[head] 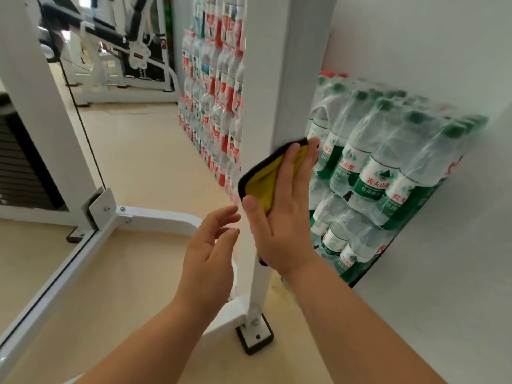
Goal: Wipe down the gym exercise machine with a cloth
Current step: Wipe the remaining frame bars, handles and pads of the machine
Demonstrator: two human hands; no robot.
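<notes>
White painted steel is forming the tall square upright post (266, 79) of the gym machine, smooth and hard-cornered, rising from the beige floor (138, 162). Behind it, shrink-wrapped packs of clear plastic water bottles (388, 162) are sitting stacked against the wall, glossy and crinkled. The yellow microfibre cloth with black edging (260, 184) is lying against the post's near face, one edge curling free. It is looking soft, light and limp, so broad palm pressure should be holding it best. The right hand (282, 217) is pressing it there, fingers straight. The left hand (207, 259) is hovering just beside the post, fingers loosely parted, holding nothing. A small black-rimmed foot plate (256, 338) is anchoring the post.
</notes>
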